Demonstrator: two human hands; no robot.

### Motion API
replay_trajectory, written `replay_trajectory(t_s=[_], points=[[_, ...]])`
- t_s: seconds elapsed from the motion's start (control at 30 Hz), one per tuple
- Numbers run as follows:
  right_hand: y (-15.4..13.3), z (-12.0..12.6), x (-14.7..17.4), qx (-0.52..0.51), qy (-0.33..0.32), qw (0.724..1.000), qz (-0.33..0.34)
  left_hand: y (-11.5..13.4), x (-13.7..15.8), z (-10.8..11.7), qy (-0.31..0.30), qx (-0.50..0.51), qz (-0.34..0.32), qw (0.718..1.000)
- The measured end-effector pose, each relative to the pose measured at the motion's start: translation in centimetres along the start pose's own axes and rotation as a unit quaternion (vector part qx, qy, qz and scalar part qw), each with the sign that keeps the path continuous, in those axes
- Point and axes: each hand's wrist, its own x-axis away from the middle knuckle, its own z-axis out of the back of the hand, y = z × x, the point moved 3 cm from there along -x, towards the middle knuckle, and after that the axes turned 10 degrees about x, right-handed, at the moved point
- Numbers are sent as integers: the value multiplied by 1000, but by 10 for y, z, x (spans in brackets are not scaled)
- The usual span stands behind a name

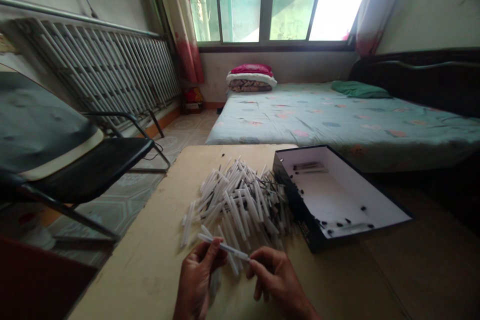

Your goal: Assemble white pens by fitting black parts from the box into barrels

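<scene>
My left hand (202, 272) is closed around a slim white pen-like tube (233, 250), thumb on top, near the table's front. A second white stick seems to cross behind it at the left end. My right hand (275, 277) pinches the tube's right end between thumb and fingertips; whether a small part sits in that pinch is hidden. Just beyond both hands lies a heap of similar white tubes (240, 200), with thin dark pieces mixed in on its right side.
Right of the heap, an open box (345, 200) with a dark outside and white inside holds several small black pieces and a few slim sticks. All this rests on a pale yellow table (150, 260). A bed (300, 115) stands behind, a black folding chair (108, 160) at left.
</scene>
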Motion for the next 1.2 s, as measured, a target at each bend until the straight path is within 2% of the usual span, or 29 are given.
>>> replay_trajectory(t_s=[0.17,0.3,0.4,0.47,0.57,0.63,0.7,0.83,0.97,1.03,1.13,1.2], points=[[-12,16,8,164,38,984,56,11,-8,6,19,29,0,999],[-20,37,13,279,79,951,109,38,-27,23,91,95,-79,988],[-25,54,9,315,149,930,116,49,-38,23,82,65,-110,988],[-30,63,2,345,223,906,106,45,-42,10,45,28,-98,994],[-38,72,-15,415,313,851,76,30,-45,-22,-22,-29,-73,997],[-43,76,-30,453,348,819,51,19,-49,-44,-57,-58,-73,994],[-45,78,-43,469,373,800,31,9,-55,-62,-84,-79,-77,990],[-45,76,-51,468,379,797,30,2,-62,-77,-104,-105,-99,984],[-50,68,-30,457,334,821,77,6,-55,-72,-97,-120,-129,979],[-59,73,-18,453,316,827,109,10,-48,-64,-86,-127,-144,978],[-77,108,-17,483,322,808,104,16,-38,-49,-65,-145,-163,974],[-85,146,-35,554,310,771,43,17,-31,-38,-47,-158,-174,971]])
